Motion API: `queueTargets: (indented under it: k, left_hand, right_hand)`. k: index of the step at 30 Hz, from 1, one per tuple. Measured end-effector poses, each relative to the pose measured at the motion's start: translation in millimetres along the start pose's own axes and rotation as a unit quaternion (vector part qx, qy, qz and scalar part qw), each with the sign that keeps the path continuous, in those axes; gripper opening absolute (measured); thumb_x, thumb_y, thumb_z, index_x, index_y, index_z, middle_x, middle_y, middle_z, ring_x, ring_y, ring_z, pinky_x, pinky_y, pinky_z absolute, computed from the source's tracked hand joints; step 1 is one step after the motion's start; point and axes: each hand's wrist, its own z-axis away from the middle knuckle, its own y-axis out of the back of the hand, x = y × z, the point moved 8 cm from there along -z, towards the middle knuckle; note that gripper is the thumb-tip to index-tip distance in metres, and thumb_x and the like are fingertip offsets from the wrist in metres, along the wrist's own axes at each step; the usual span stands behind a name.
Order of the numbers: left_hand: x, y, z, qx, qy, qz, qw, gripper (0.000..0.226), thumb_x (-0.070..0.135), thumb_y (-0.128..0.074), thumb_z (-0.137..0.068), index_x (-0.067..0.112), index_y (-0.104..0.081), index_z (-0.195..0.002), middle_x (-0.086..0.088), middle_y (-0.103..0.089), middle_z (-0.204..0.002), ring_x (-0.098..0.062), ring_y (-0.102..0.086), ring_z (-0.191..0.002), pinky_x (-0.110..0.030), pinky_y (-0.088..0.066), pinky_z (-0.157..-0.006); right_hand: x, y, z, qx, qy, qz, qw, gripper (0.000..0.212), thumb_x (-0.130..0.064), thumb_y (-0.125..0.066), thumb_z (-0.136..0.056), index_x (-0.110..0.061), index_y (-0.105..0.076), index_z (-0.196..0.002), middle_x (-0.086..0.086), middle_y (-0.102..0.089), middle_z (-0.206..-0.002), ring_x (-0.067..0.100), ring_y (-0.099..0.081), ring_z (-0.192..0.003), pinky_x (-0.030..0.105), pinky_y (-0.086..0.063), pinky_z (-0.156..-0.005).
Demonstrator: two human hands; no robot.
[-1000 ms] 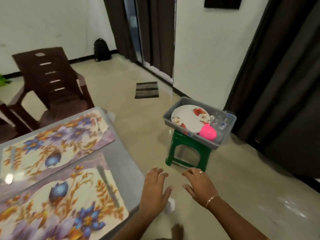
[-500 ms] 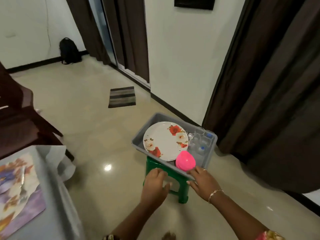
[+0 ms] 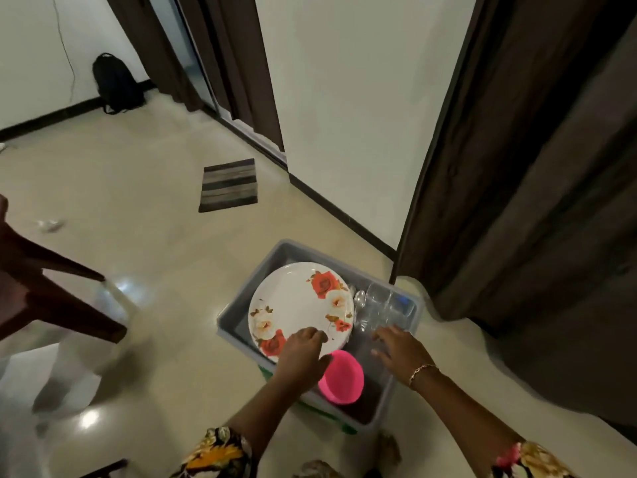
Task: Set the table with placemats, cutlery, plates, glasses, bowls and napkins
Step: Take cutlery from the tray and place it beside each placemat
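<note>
Together in grey tub (image 3: 238, 305): floral plate (image 3: 300, 301), pink bowl (image 3: 344, 377), glasses (image 3: 382, 301).

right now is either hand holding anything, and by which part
Left hand touches the floral plate at its near rim; a full grip cannot be told. Right hand holds nothing.

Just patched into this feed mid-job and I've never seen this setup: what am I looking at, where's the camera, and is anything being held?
There is no machine: a person works with bare hands, and the single camera sits on their head, looking down. A grey tub holds a flowered plate, a pink bowl and clear glasses. The left hand lies on the plate's near edge; whether it grips is unclear. The right hand, fingers spread, hovers by the glasses and holds nothing.
</note>
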Motion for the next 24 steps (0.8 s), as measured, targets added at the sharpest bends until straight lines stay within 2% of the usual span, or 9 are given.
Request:
queueTargets:
  k: [6,10,14,16,18,19,21,22,24]
  left_hand:
    - [2,-19,-67,-0.059,-0.013,-0.063,0.996,0.044,0.033,-0.048,-0.095,0.014,-0.044,-0.134,-0.007,-0.046,-0.138,-0.022,-0.040,-0.128,-0.034,-0.028,-0.108]
    - [-1,-41,-113,-0.100,-0.039,-0.076,0.991,0.044,0.029,-0.047,-0.096,0.012,-0.041,-0.136,-0.010,-0.043,-0.141,-0.026,-0.036,-0.132,-0.036,-0.024,-0.111]
    - [-19,-55,-167,-0.106,0.010,0.018,0.994,0.037,0.019,-0.048,-0.094,0.010,-0.049,-0.130,-0.010,-0.051,-0.133,-0.027,-0.047,-0.121,-0.036,-0.038,-0.101]
    - [-27,-59,-190,-0.102,0.023,0.041,0.994,0.038,0.015,-0.048,-0.094,0.009,-0.048,-0.132,-0.010,-0.050,-0.134,-0.027,-0.047,-0.120,-0.036,-0.040,-0.098]
    - [-28,-67,-210,-0.105,-0.005,0.011,0.994,0.040,0.013,-0.050,-0.093,0.009,-0.048,-0.133,-0.011,-0.050,-0.135,-0.027,-0.046,-0.122,-0.036,-0.040,-0.099]
    - [-27,-72,-219,-0.111,-0.031,-0.016,0.993,0.042,0.013,-0.053,-0.091,0.009,-0.047,-0.133,-0.010,-0.049,-0.136,-0.027,-0.045,-0.124,-0.035,-0.038,-0.101]
    - [-20,-89,-230,-0.140,-0.091,-0.079,0.983,0.049,0.012,-0.055,-0.090,0.012,-0.043,-0.137,-0.009,-0.044,-0.142,-0.026,-0.034,-0.134,-0.036,-0.029,-0.109]
    - [-16,-100,-232,-0.160,-0.129,-0.116,0.972,0.052,0.011,-0.053,-0.090,0.012,-0.039,-0.140,-0.008,-0.039,-0.146,-0.027,-0.026,-0.139,-0.038,-0.023,-0.113]
    - [-10,-122,-230,-0.192,-0.200,-0.184,0.943,0.058,0.008,-0.048,-0.091,0.012,-0.029,-0.146,-0.007,-0.028,-0.153,-0.028,-0.011,-0.145,-0.043,-0.011,-0.118]
  right_hand:
    - [27,17,-69,-0.040,-0.004,0.011,0.999,0.025,-0.021,-0.046,-0.094,-0.013,-0.056,-0.116,0.007,-0.055,-0.122,0.020,-0.051,-0.112,0.024,-0.039,-0.089]
    - [32,16,-110,-0.041,-0.010,-0.029,0.999,0.024,-0.016,-0.044,-0.095,-0.009,-0.059,-0.112,0.008,-0.061,-0.115,0.022,-0.056,-0.104,0.028,-0.042,-0.086]
    - [31,3,-126,0.008,-0.048,-0.131,0.990,0.014,-0.010,-0.052,-0.090,-0.009,-0.065,-0.096,0.007,-0.066,-0.093,0.018,-0.060,-0.085,0.022,-0.045,-0.072]
    - [28,-14,-119,0.017,-0.075,-0.175,0.982,0.013,-0.008,-0.054,-0.089,-0.007,-0.066,-0.093,0.006,-0.067,-0.086,0.015,-0.059,-0.077,0.019,-0.046,-0.067]
    - [29,-40,-108,0.004,-0.121,-0.228,0.966,0.014,-0.007,-0.054,-0.089,-0.006,-0.068,-0.092,0.007,-0.070,-0.082,0.016,-0.064,-0.077,0.027,-0.053,-0.070]
    - [32,-53,-102,0.000,-0.149,-0.252,0.956,0.014,-0.006,-0.054,-0.089,-0.005,-0.068,-0.092,0.007,-0.070,-0.081,0.016,-0.064,-0.076,0.026,-0.054,-0.071]
    - [43,-78,-95,-0.001,-0.213,-0.293,0.932,0.015,-0.002,-0.054,-0.089,-0.002,-0.068,-0.092,0.007,-0.068,-0.080,0.013,-0.061,-0.075,0.007,-0.046,-0.065]
    - [51,-89,-95,0.001,-0.246,-0.306,0.920,0.015,-0.001,-0.053,-0.089,-0.001,-0.068,-0.093,0.009,-0.068,-0.083,0.013,-0.060,-0.076,0.003,-0.041,-0.060]
    - [68,-111,-96,0.001,-0.303,-0.316,0.899,0.019,-0.001,-0.049,-0.091,0.001,-0.067,-0.099,0.013,-0.069,-0.095,0.018,-0.061,-0.085,0.006,-0.036,-0.058]
